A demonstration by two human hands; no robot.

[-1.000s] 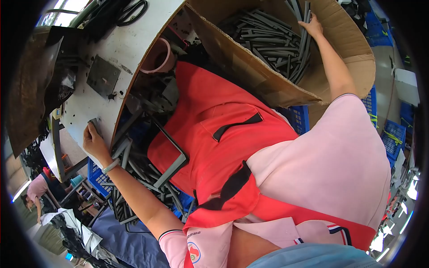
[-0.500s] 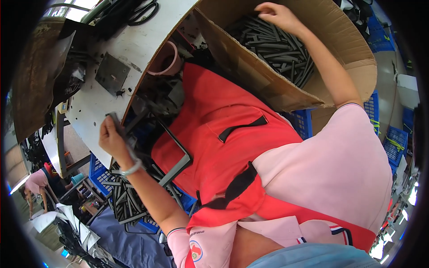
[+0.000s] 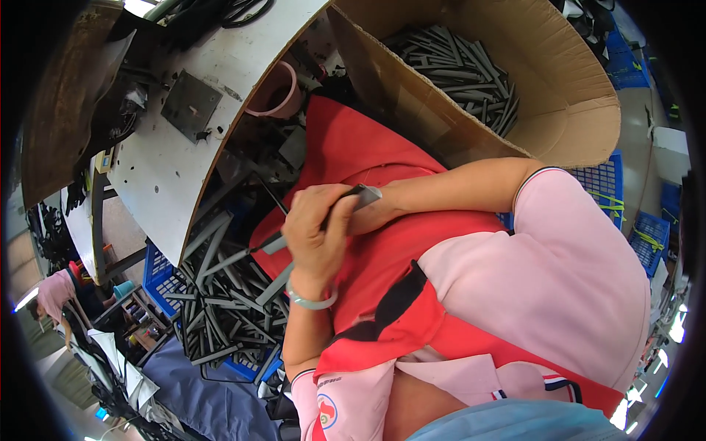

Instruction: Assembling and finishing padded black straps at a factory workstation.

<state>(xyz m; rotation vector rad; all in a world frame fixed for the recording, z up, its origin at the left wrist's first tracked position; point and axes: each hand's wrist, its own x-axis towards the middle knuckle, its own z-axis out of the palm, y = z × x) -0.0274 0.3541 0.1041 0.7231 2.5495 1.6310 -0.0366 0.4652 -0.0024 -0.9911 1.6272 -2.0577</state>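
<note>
While gripping: left hand (image 3: 318,234) closed around grey strip (image 3: 365,195), held over red apron (image 3: 382,250)
Right hand: hidden behind left, fingers' state unclear
Nearby: cardboard box (image 3: 566,110); blue crate (image 3: 158,268) of strips

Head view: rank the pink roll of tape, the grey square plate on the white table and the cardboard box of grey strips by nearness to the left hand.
From the left hand:
1. Pink roll of tape, up at the table's edge.
2. Grey square plate, further left on the white table.
3. Grey strips in the cardboard box, upper right; about as far as the plate, too close to call.
</note>
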